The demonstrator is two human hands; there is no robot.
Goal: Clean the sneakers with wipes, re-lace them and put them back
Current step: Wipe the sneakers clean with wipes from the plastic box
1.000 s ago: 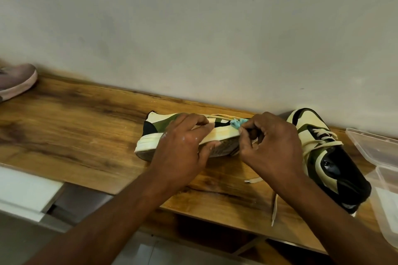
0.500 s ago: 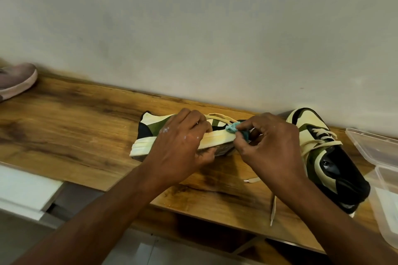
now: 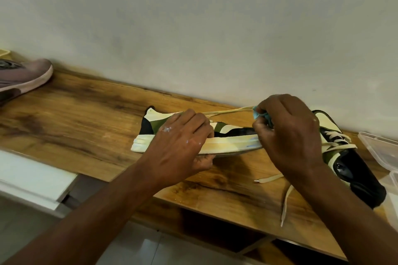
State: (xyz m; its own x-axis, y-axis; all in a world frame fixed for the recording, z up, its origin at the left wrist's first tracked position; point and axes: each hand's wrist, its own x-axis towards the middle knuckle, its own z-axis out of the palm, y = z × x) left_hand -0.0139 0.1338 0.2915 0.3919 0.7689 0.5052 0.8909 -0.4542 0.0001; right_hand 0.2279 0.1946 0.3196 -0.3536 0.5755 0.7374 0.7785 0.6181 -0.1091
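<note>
A cream, green and black sneaker lies on its side on the wooden shelf, sole edge toward me. My left hand grips it around the middle. My right hand pinches a crumpled blue wipe at the toe end, wrapped around a cream lace that runs taut from the shoe's top. The matching second sneaker stands at the right, partly behind my right wrist, its loose lace ends trailing over the shelf's front edge.
A mauve shoe sits at the shelf's far left against the wall. A clear plastic container with open lid stands at the right edge. A white ledge lies below left of the shelf.
My right hand has lifted from the sole edge and slid the wipe right along the lace, pulling it taut. The sneaker has turned so more of its side shows.
</note>
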